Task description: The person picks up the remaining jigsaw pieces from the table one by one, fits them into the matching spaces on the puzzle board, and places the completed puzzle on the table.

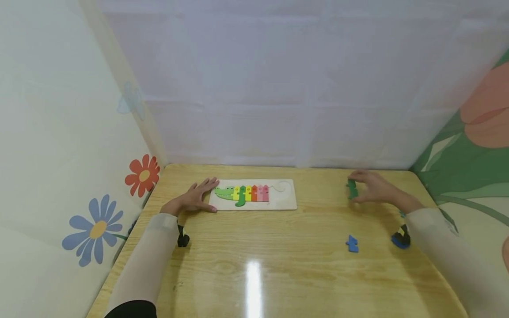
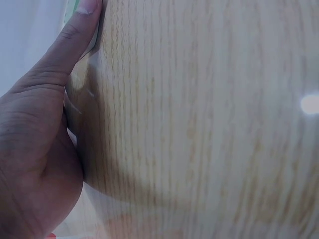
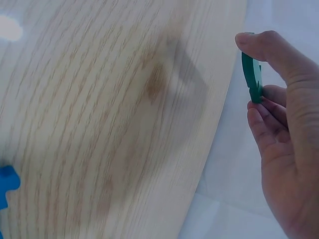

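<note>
My left hand (image 1: 194, 197) rests with spread fingers on the left end of a white puzzle board (image 1: 287, 202). On the board lies a crocodile puzzle, its green head (image 1: 224, 193) at the left, followed by yellow, green, orange-red and pink body pieces. A bare outline of the tail (image 1: 281, 186) shows at the right. In the left wrist view the thumb (image 2: 60, 52) lies along the board's edge. Off to the right, my right hand (image 1: 371, 187) pinches a green puzzle piece (image 3: 251, 74) between thumb and fingers, held above the table.
A blue puzzle piece (image 1: 352, 244) lies on the wooden table (image 1: 302, 265), nearer to me than the right hand. Something blue (image 1: 399, 244) shows beside the right wrist, partly hidden by a black object there. A white cloth wall (image 1: 254, 110) stands behind the table.
</note>
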